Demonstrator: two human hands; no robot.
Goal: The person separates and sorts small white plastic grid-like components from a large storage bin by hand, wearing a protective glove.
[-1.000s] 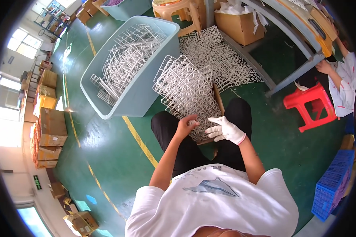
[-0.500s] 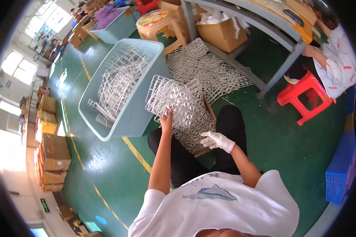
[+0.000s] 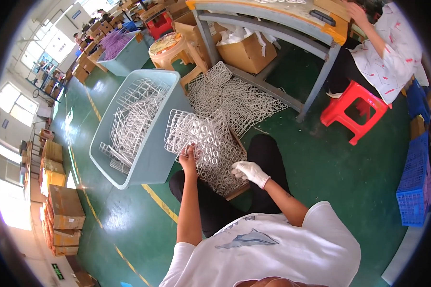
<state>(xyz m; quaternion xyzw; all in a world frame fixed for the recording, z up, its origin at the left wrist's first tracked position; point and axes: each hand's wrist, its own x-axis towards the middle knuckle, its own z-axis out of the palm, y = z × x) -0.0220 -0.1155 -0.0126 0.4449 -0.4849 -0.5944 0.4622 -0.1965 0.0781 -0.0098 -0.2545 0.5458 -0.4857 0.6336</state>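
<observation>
My bare left hand (image 3: 188, 159) grips the near edge of a white plastic lattice panel (image 3: 184, 129) of rings and thin runners, held tilted between my knees. Under and beside it lie many loose white rings (image 3: 220, 178) in a cardboard box (image 3: 238, 191), whose edge shows by my right leg. My right hand (image 3: 250, 173), in a white glove, hovers over the rings near the right side of the box. Its fingers are curled together, and what they may hold is too small to make out.
A pale blue tub (image 3: 165, 158) of white runners stands left. More lattice panels (image 3: 234, 98) lie on the floor ahead, by a metal-legged table (image 3: 316, 79) and a round stool (image 3: 179, 48). A person sits on a red stool (image 3: 354, 112) at right, near blue crates (image 3: 412, 184).
My right hand's fingers, spread before, are now curled closer together. My left hand keeps its grip on the lattice panel. The whole view has shifted slightly; the seated person's arm is raised.
</observation>
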